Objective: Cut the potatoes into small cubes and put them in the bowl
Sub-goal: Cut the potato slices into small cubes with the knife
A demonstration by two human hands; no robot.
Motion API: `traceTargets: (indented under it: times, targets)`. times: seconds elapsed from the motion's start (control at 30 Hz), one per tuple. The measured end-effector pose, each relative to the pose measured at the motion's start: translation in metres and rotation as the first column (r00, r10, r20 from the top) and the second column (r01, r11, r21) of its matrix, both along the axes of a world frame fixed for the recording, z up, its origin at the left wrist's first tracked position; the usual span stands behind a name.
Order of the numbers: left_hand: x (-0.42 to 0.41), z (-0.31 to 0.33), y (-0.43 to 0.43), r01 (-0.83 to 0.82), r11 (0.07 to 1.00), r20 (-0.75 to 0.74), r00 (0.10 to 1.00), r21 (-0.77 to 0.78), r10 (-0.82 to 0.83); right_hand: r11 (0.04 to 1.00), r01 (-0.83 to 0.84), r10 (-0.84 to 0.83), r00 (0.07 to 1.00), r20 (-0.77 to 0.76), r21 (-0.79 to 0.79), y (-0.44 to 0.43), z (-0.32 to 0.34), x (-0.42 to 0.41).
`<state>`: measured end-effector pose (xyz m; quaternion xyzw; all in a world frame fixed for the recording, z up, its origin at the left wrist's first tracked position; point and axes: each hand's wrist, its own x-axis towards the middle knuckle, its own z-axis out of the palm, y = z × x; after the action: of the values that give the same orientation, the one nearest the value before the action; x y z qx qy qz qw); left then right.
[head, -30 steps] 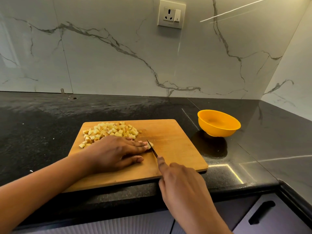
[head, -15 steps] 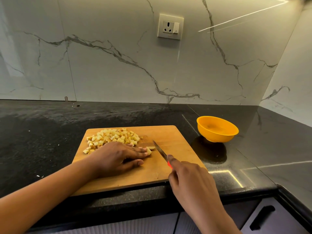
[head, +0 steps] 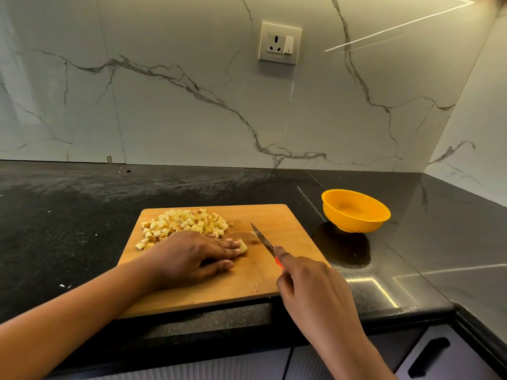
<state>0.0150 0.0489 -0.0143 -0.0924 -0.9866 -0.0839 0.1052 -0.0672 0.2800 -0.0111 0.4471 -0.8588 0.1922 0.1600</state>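
I see one orange bowl (head: pixel 356 224) on the right, standing on the dark counter (head: pixel 68 229), just past the far right corner of the board. It is upright and only its smooth orange inside shows.

The cut potato is on the one wooden cutting board (head: pixel 219 294), not in the bowl. A pile of potato cubes (head: pixel 186 223) sits on the far left part of the board. There are too many small, pale yellow cubes for me to count. One more potato piece (head: pixel 243 246) lies alone near the middle of the board.

I see two hands and one knife. The left hand (head: pixel 192 259) lies palm down on the board, just near the pile. Its fingers are stretched out and the fingertips touch the lone potato piece. The thumb is tucked in on the near side. The right hand (head: pixel 310 286) is wrapped tight around the knife (head: pixel 262 238) by its red handle, and the first finger lies along the top. The blade points far and left, over the board, just right of the lone piece. I cannot tell if the tip touches the wood. The two hands are apart.

The counter is black and shiny with little specks, and it bends round a corner on the right. The near edge of the board sits close to the counter's front edge. The wall (head: pixel 164 119) behind is white marble with grey veins. One power socket (head: pixel 279 43) with a switch is high on the wall. Below the counter are pale cabinet fronts, and one dark drawer handle (head: pixel 429 357) shows at the near right.
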Motion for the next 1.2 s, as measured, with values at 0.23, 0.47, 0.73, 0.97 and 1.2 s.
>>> traceTargets:
  times: [0.23,0.47,0.73,0.97,1.2]
  targets:
    - [0.001,0.0,0.001,-0.009,1.0,-0.026,1.0,-0.019,0.008,0.999,0.035,-0.036,0.997,-0.072,-0.02,0.004,0.001,0.012]
    - [0.001,0.001,0.001,-0.018,0.998,-0.02,1.0,-0.055,0.017,0.995,0.034,-0.036,0.999,-0.021,-0.092,0.007,0.005,0.011]
    - [0.002,0.003,0.001,-0.019,0.99,0.015,1.0,-0.136,0.021,0.996,-0.029,0.034,0.998,-0.048,0.089,0.002,-0.001,0.028]
    - [0.0,0.007,0.002,-0.022,0.985,0.098,0.994,-0.17,0.039,0.985,-0.051,0.066,0.994,-0.085,0.163,-0.002,0.0,0.023]
    - [0.0,0.007,-0.001,-0.006,0.98,0.141,0.989,-0.201,0.035,0.969,-0.166,0.178,0.983,-0.046,0.185,-0.015,0.008,0.003]
